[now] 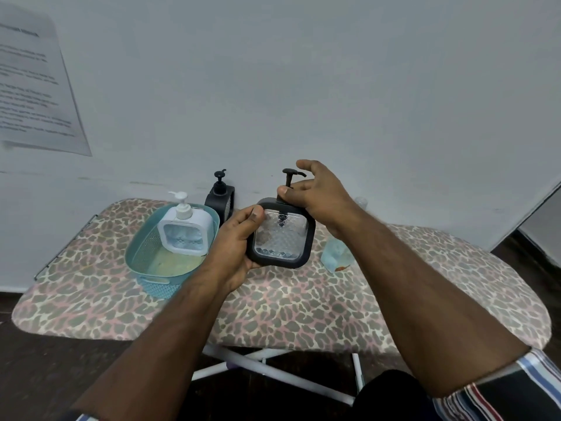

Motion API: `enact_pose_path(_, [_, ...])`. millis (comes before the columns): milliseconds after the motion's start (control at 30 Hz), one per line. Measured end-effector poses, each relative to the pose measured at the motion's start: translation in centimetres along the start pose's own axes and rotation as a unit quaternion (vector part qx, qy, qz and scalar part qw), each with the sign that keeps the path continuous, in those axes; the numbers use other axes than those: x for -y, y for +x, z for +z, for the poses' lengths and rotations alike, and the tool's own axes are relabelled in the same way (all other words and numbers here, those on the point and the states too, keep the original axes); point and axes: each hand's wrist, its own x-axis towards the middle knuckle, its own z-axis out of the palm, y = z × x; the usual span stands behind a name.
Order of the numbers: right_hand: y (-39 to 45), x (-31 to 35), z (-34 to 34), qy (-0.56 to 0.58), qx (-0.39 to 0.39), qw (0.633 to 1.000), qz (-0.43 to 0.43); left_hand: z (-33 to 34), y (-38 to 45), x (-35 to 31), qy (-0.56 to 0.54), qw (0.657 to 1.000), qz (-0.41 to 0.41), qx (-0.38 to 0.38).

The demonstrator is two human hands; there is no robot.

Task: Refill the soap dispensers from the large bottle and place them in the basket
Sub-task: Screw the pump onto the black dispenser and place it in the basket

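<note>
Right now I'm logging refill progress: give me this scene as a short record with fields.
surface: leopard-print board
held item: black-framed dispenser, looks nearly empty
left hand: grips the dispenser's left side
right hand: fingers at the pump collar
basket: holds white dispenser
behind basket: second black dispenser
refill bottle: right of the held dispenser, partly hidden by the forearm

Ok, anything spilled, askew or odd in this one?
No spill shows. The large bottle stands half hidden behind the right hand. One white dispenser leans tilted in the basket.
</note>
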Motion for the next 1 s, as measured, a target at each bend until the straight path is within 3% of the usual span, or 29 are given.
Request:
enact_pose_path(100, [0.0,0.4,-0.3,0.025,0.032,0.999,0.013,0.0,-0.1,-0.5,0.005,1.000,-0.005,0.001])
enact_pose_path(333, [-0.1,0.4,1.7,-0.007,-0.060,0.998,-0.010,0.4,-0.5,-0.8,0.013,0.999,0.022,-0.025])
enact_pose_path(700, [-0.4,0.2,3.0,-0.019,-0.064,0.998,-0.009,-0.3,-1.0,-0.5,0.016,0.999,0.033,-0.038])
enact_pose_path(833, [-0.6,0.0,2.1,-0.032,-0.022,0.999,-0.023,-1.2,-1.0,-1.2,0.003,0.999,0.029,-0.033])
enact_pose_path(1000, [-0.9,1.4,1.4,-0.081,0.092,0.992,0.004,-2.8,-1.5,-2.7,0.010,0.999,0.027,-0.029])
